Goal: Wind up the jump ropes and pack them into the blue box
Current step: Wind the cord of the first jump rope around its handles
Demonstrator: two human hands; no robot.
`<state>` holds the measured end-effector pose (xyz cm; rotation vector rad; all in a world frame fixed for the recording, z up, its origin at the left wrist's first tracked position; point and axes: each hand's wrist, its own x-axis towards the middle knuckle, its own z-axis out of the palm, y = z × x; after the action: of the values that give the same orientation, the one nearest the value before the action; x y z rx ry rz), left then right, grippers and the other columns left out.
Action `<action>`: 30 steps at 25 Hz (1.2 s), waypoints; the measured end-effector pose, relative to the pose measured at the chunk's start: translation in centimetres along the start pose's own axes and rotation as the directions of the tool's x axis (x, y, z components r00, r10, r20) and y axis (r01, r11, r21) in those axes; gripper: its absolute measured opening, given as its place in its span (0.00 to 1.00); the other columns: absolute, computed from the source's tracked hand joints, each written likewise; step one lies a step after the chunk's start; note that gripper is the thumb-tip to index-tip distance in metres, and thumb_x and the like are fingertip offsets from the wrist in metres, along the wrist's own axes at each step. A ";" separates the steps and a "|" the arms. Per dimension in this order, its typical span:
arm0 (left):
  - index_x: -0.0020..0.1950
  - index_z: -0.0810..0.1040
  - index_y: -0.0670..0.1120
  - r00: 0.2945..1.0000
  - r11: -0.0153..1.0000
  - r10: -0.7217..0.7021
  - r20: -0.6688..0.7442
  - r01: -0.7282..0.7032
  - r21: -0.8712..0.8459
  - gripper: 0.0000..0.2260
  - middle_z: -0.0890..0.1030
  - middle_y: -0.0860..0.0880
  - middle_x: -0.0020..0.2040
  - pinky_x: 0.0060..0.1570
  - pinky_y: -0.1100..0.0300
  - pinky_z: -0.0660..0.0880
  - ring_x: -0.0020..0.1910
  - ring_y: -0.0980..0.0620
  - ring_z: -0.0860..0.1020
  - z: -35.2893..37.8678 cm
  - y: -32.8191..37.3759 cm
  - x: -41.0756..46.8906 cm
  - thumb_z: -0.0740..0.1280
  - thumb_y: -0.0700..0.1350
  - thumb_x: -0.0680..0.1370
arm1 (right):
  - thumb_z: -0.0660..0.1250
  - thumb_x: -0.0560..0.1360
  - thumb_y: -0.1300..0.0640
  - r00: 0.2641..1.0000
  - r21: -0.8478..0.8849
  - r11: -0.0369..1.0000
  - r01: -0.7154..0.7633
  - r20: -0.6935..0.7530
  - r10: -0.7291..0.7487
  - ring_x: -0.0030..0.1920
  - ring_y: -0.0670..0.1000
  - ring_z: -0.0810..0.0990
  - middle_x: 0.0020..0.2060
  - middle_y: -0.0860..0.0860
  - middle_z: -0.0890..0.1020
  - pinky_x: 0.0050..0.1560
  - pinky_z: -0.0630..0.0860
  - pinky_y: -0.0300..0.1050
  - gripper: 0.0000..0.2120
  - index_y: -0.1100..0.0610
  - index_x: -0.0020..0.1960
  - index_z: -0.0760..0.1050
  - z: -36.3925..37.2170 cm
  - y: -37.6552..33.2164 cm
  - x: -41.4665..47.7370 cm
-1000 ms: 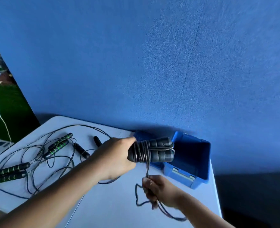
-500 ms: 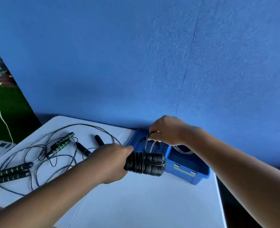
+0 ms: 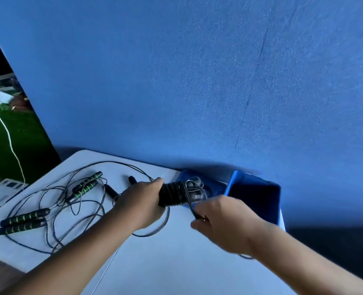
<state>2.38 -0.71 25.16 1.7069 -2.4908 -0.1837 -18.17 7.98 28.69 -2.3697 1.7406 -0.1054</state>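
A blue wall [image 3: 197, 81] fills most of the view, and a white table [image 3: 165, 262] stands against its foot. At the table's far right corner sits the open blue box [image 3: 255, 177], close to the wall, with a blue lid [image 3: 183, 175] lying flat just left of it.

Both forearms reach in from below. The left hand [image 3: 140, 203] is clenched around a pair of black handles [image 3: 174, 193] held side by side above the table, just in front of the lid. Turns of dark cord [image 3: 192, 207] are wrapped around their middle. The right hand [image 3: 221, 222], nearer the camera and just in front of the box, has its fingers curled and pinches this cord, which runs from the handles down to it. The far ends of the handles are blurred.

On the left half of the table lie loose ropes [image 3: 55, 201] in a tangle of thin loops. Two green-striped handles [image 3: 25, 216] lie together near the left edge, two more [image 3: 87, 183] farther back. Two plain black grips [image 3: 110, 190] lie between those and the left hand.
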 end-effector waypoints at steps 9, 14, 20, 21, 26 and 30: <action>0.70 0.49 0.83 0.978 0.905 0.158 0.135 -0.089 -0.416 0.41 0.83 0.49 0.48 0.38 0.59 0.77 0.30 0.58 0.74 -1.0 0.8 -0.7 0.75 0.66 0.70 | 0.58 0.80 0.42 0.995 0.315 0.945 -0.089 -0.010 0.098 0.41 0.57 0.75 0.37 0.52 0.80 0.44 0.75 0.52 0.18 0.57 0.45 0.70 4.9 1.0 -0.1; 0.71 0.49 0.82 0.969 0.909 0.245 -0.015 -0.236 -0.343 0.37 0.80 0.53 0.52 0.53 0.53 0.76 0.50 0.54 0.78 -1.0 0.0 -0.2 0.71 0.65 0.74 | 0.58 0.80 0.43 0.988 0.369 0.929 -0.029 -0.129 0.082 0.38 0.57 0.73 0.36 0.54 0.78 0.43 0.73 0.54 0.17 0.58 0.44 0.68 5.1 1.0 0.1; 0.78 0.53 0.72 0.945 0.923 0.304 -0.119 -0.324 -0.209 0.35 0.76 0.57 0.54 0.50 0.61 0.70 0.56 0.56 0.72 -0.5 -0.4 -0.1 0.68 0.66 0.76 | 0.58 0.81 0.47 0.973 0.303 0.946 0.119 -0.225 -0.051 0.33 0.56 0.65 0.29 0.55 0.70 0.36 0.66 0.52 0.18 0.57 0.38 0.62 5.2 0.8 0.1; 0.78 0.54 0.70 0.940 0.916 0.317 -0.123 -0.337 -0.219 0.35 0.76 0.57 0.56 0.53 0.61 0.70 0.58 0.55 0.72 -0.2 -0.6 0.0 0.69 0.64 0.76 | 0.59 0.80 0.48 0.971 0.284 0.950 0.129 -0.229 -0.063 0.33 0.56 0.65 0.29 0.54 0.70 0.36 0.66 0.52 0.18 0.57 0.37 0.62 5.3 0.9 0.3; 0.79 0.51 0.70 0.934 0.900 0.321 -0.158 -0.352 -0.258 0.38 0.75 0.59 0.62 0.55 0.72 0.63 0.60 0.57 0.72 0.2 -1.3 0.0 0.71 0.58 0.77 | 0.58 0.80 0.45 0.965 0.290 0.952 0.096 -0.263 -0.017 0.33 0.56 0.65 0.29 0.53 0.70 0.36 0.67 0.55 0.19 0.56 0.38 0.61 6.2 2.8 0.5; 0.77 0.51 0.75 0.945 0.838 0.306 -0.117 -0.326 -0.438 0.39 0.76 0.56 0.65 0.67 0.58 0.69 0.64 0.56 0.74 1.3 -1.0 -0.1 0.72 0.54 0.76 | 0.53 0.79 0.39 0.977 0.303 0.952 0.026 -0.211 0.040 0.34 0.55 0.72 0.32 0.53 0.76 0.39 0.73 0.55 0.21 0.57 0.40 0.66 7.4 3.5 0.6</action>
<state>3.15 -0.97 23.74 1.0880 -2.4003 -0.6309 -19.95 7.29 20.70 -2.1907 1.6767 -0.6060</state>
